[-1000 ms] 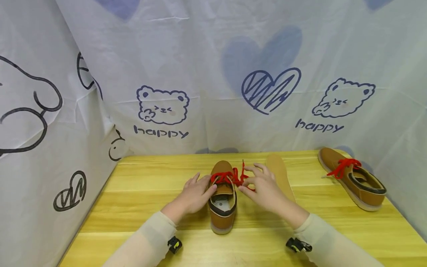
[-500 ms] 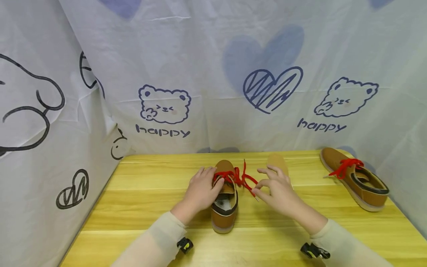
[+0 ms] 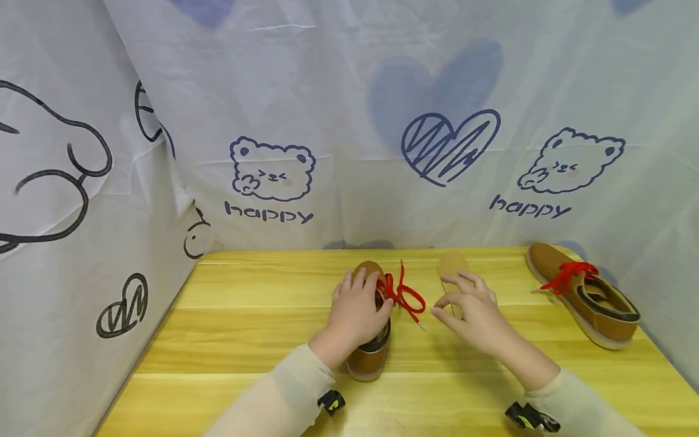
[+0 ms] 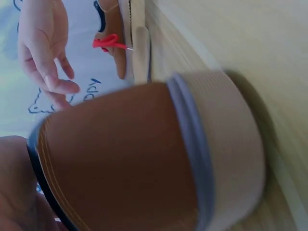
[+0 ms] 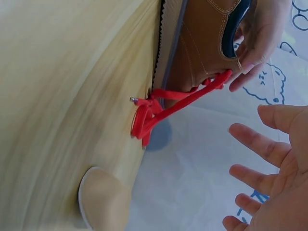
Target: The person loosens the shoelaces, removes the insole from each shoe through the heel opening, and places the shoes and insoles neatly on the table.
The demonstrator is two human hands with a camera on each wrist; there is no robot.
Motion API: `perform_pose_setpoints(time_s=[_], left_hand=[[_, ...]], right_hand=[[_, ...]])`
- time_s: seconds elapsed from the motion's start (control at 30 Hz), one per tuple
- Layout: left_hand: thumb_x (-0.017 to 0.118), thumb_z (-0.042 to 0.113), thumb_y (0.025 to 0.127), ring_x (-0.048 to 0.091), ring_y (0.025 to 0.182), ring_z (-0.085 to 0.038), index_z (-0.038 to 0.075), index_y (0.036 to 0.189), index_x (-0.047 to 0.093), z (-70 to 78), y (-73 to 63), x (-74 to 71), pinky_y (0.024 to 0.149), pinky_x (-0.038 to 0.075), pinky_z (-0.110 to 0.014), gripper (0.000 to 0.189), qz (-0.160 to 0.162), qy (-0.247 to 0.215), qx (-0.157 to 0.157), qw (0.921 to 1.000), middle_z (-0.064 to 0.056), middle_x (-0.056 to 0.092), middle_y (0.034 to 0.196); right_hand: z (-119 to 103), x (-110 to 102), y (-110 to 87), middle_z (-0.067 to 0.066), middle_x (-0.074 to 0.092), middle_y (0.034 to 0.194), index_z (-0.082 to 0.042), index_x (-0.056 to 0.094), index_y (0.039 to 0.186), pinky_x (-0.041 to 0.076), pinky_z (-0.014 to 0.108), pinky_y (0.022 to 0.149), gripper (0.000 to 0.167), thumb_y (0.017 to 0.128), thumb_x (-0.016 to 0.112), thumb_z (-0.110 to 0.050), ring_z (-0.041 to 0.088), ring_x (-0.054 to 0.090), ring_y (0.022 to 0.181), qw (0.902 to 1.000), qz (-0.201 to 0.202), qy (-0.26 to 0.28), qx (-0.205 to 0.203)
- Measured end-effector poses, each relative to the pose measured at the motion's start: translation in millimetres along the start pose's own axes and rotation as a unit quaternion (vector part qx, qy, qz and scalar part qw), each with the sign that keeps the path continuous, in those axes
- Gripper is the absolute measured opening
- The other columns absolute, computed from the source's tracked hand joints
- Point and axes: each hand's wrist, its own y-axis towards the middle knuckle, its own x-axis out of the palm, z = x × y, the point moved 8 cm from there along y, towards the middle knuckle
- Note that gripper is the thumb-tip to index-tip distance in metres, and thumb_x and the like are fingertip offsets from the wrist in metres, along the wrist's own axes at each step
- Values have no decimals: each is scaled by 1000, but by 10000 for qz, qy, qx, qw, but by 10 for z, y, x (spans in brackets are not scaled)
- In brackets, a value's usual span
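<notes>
The brown shoe (image 3: pixel 367 362) stands upright on its sole beneath the left hand's fingers, well to the left of the right fingers. It should handle as fairly light, with stiff sides and a grippy sole; nothing about it looks fragile. The firm heel, behind the left palm, seems the surest place to hold it, with the sides serving to steady it. Its long axis runs away from the person, the toe just past the left fingertips and pointing at the backdrop.

The left hand (image 3: pixel 355 309) lies over the shoe's laced front, its fingers fairly straight and spread, touching it rather than wrapped round it. The right hand (image 3: pixel 474 312) has its fingers loosely apart, the thumb clear of the index finger, and holds nothing.

The flat insole (image 3: pixel 454 265) lies partly hidden behind the right fingers, its long axis also leading away from the person.

The red lace (image 3: pixel 390 289) sits between the hands, by the left thumb tip. It looks soft, limp and unlikely to slip; pinching near its ends would suit. One loop bulges toward the right thumb, apart from it. The lace's nearer tip (image 3: pixel 422 326) points back toward the person, slightly rightward.
</notes>
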Motion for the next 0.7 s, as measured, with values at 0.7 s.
perform_pose_setpoints(time_s=[0.7], left_hand=[[51, 62, 95, 16, 150, -41, 15, 158, 33, 290, 42, 202, 117, 15, -63, 81, -424, 1652, -588, 9836, -13, 26, 163]], right_hand=[[209, -191, -78, 20, 49, 145, -20, 77, 91, 18, 78, 98, 9, 93, 73, -28, 48, 23, 141, 9994, -102, -83, 307]])
